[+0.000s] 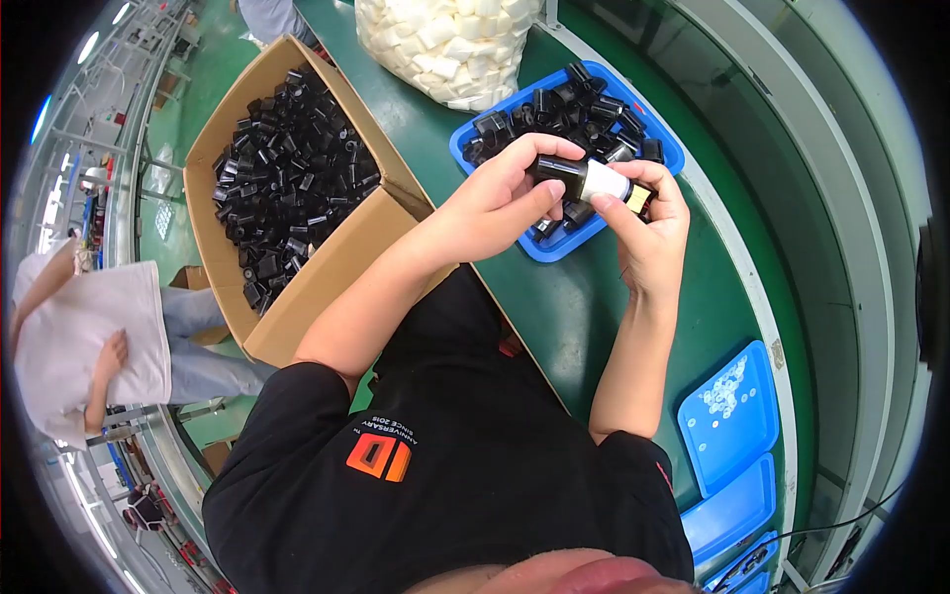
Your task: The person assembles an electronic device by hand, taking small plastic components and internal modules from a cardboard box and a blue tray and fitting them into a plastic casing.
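Both hands are together over a blue tray [546,251] heaped with black plastic parts [564,104]. Between them is a short cylindrical part [601,181], black at its ends and white in the middle, with a small yellow patch near the right end. The fingers of my left hand [503,198] are closed on its black left end. My right hand [648,228] grips the white middle and the right end, thumb in front. Whether the part is one piece or two pressed together, I cannot tell.
A large cardboard box [341,252] full of black parts stands at the left. Beyond lies a clear bag [445,45] of white pieces. On the green table [554,327], a blue tray [737,445] at right holds small translucent rings. A person [109,346] stands beyond the box.
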Action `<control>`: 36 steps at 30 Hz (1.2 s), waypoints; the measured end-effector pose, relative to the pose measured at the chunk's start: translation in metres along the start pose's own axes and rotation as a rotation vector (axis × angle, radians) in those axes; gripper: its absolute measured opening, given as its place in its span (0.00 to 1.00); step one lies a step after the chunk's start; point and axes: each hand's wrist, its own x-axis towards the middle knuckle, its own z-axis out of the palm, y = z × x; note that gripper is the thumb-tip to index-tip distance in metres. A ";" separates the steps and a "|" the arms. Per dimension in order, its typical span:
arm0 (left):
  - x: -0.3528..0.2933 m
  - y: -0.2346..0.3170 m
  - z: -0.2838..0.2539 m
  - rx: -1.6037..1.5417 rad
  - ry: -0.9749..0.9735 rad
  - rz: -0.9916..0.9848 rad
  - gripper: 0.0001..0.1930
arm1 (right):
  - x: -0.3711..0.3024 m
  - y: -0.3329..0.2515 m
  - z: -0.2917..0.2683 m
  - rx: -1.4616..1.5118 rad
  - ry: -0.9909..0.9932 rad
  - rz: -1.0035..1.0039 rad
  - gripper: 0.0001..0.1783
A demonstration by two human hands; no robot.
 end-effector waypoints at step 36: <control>0.003 0.028 0.034 0.570 0.045 0.472 0.25 | 0.004 0.046 -0.007 0.931 -0.375 0.176 0.17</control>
